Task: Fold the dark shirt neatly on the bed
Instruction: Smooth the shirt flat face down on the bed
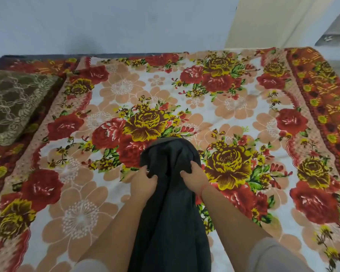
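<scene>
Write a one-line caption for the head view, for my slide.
The left hand and right hand grip a bunched dark shirt over the floral bedsheet; a brown cushion lies at left.

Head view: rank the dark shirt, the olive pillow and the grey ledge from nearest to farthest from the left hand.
1. The dark shirt: gripped by the left hand, front centre.
2. The olive pillow: on the left side of the bed.
3. The grey ledge: top right, beyond the bed.

A brown lace-patterned cushion (14,103) lies at the far left. Behind stands a pale blue wall (106,22), with a cream panel (273,20) at the far right.
</scene>
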